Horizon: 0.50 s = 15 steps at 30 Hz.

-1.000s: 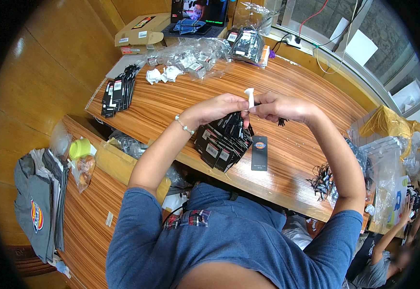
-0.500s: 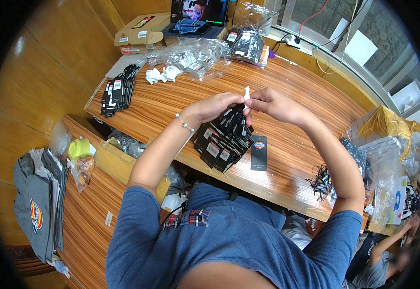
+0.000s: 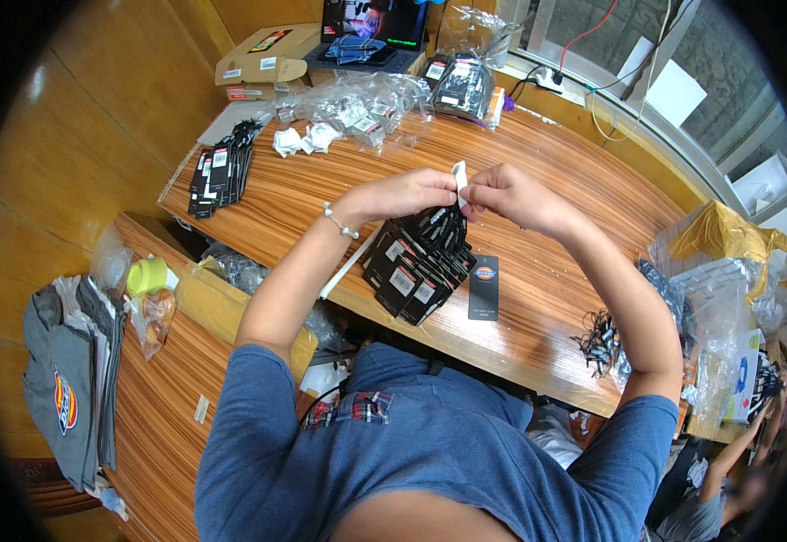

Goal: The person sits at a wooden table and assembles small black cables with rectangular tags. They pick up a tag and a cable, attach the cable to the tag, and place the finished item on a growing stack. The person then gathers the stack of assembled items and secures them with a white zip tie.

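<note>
A bundle of black hang tags [image 3: 412,271] with white barcode labels lies near the front edge of the table, its black strings drawn up together at the top. A white strip [image 3: 459,173] stands up where the strings meet. My left hand [image 3: 421,191] pinches it from the left, fingers closed. From the other side my right hand [image 3: 502,194] closes thumb and fingertips on the same strip. Another narrow white length [image 3: 346,271] shows left of the bundle; whether it joins the strip is hidden. One single black tag [image 3: 483,287] lies flat to the right.
At the far left rests another stack of black tags [image 3: 220,172]. Crumpled white paper [image 3: 308,139] and clear plastic bags [image 3: 366,104] lie at the back, before a laptop [image 3: 393,23]. Black cords [image 3: 599,341] lie at right. A co-worker's arms [image 3: 755,443] show lower right.
My left hand has shifted slightly up with its fingers straighter. More of the white strip shows left of the bundle, and the bundle has turned slightly.
</note>
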Tool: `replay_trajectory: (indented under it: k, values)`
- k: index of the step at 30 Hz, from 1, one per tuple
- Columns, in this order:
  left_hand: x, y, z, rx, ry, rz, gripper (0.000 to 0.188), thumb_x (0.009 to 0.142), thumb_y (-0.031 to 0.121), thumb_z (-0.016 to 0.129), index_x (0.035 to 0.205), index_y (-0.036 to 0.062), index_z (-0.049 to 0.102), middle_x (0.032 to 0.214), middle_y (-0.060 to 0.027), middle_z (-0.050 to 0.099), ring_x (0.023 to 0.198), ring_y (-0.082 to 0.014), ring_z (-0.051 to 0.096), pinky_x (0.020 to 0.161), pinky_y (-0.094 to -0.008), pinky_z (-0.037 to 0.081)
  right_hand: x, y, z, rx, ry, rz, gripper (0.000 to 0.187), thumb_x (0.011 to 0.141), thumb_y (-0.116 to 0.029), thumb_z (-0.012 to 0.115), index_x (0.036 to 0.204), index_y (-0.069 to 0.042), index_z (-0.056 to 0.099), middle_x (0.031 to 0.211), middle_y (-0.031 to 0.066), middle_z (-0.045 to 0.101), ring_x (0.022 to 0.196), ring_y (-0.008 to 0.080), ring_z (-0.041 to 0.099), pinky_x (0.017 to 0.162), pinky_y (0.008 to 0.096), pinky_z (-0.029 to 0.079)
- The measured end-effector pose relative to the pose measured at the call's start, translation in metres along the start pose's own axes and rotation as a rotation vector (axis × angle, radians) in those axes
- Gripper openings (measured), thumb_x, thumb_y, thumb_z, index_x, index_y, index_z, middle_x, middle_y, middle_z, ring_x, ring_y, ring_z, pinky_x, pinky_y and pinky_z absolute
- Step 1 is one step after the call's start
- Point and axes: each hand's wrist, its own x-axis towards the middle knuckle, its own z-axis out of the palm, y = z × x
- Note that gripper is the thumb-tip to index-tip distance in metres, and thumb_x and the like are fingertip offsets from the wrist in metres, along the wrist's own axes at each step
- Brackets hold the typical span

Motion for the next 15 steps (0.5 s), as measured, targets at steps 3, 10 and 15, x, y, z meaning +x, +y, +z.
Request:
replay_trajectory:
  k: [3, 10, 15]
  values:
    - [-0.001, -0.005, -0.003, 0.114, 0.029, 0.037, 0.026, 0.09, 0.015, 0.041, 0.104, -0.0021, 0.056, 0.098, -0.0068, 0.06, 0.094, -0.013, 0.053, 0.086, -0.0264, 0.039, 0.001, -0.003, 0.003, 0.073, 0.027, 0.059, 0.029, 0.084, -0.023, 0.051, 0.071, 0.0, 0.063, 0.064, 0.0043, 0.059, 0.059, 0.0095, 0.051, 0.058, 0.0253, 0.04]
    - [-0.005, 0.006, 0.004, 0.379, 0.23, 0.028, 0.021, 0.086, 0.015, 0.05, 0.097, 0.0012, 0.061, 0.084, -0.0084, 0.063, 0.08, -0.0134, 0.057, 0.075, -0.0277, 0.043, 0.004, 0.005, 0.008, 0.112, 0.099, 0.118, 0.027, 0.08, -0.021, 0.052, 0.061, -0.003, 0.058, 0.051, -0.0012, 0.047, 0.049, 0.0067, 0.039, 0.046, 0.0241, 0.031]
    - [-0.012, 0.017, 0.009, 0.631, 0.443, 0.05, 0.016, 0.082, 0.015, 0.056, 0.087, 0.0013, 0.062, 0.074, -0.0099, 0.062, 0.071, -0.017, 0.059, 0.067, -0.0293, 0.045, 0.005, 0.008, 0.01, 0.172, 0.107, 0.114, 0.028, 0.081, -0.02, 0.052, 0.058, -0.005, 0.053, 0.049, -0.0045, 0.039, 0.044, 0.0049, 0.033, 0.041, 0.0236, 0.025]
